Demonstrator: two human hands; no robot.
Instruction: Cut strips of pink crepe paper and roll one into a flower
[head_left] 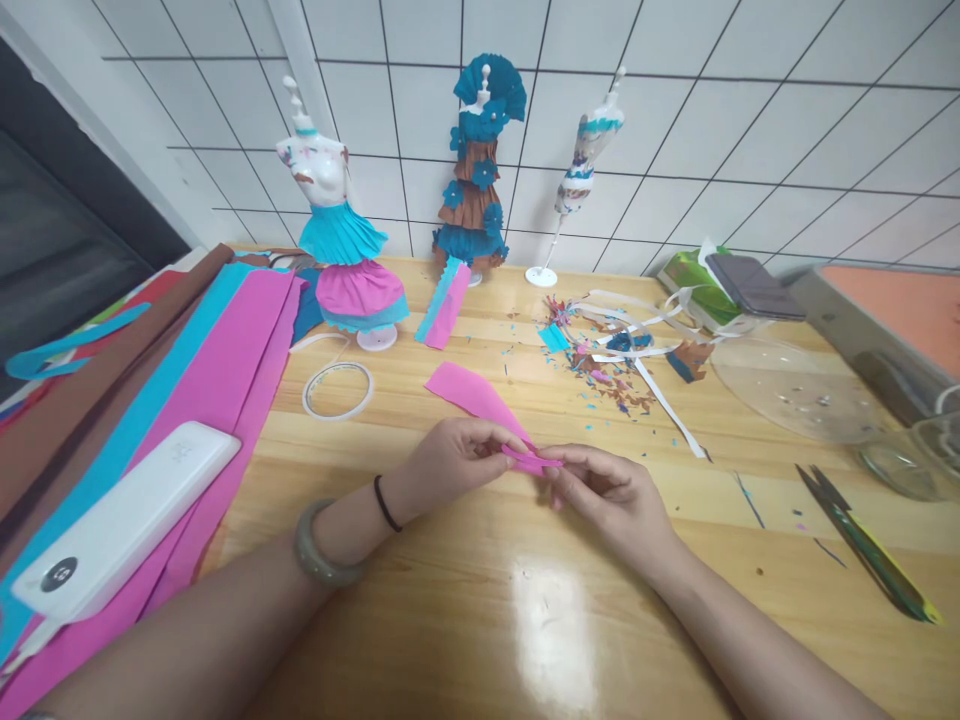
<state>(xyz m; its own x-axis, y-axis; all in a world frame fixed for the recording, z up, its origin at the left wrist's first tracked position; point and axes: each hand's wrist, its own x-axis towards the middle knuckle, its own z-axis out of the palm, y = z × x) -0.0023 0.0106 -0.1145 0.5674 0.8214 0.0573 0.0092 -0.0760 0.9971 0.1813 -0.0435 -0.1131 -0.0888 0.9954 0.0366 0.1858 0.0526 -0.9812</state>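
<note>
A strip of pink crepe paper [472,390] lies on the wooden table, its near end raised and folded between my two hands. My left hand [459,462] pinches that folded end from the left. From the other side, my right hand [611,497] grips the same end between thumb and fingers. Just behind the strip lies a smaller pink and blue paper piece [444,305]. To the left of my hands, a roll of double-sided tape [337,390] rests flat. Scissors [870,545] with green and yellow handles lie at the right.
Three mini dress forms stand along the tiled wall: one in a blue and pink skirt [360,290], one in a ruffled dress [476,185], one bare [592,150]. Paper scraps [611,370] litter the back right. Crepe sheets [202,350] with a white power bank [127,520] cover the left.
</note>
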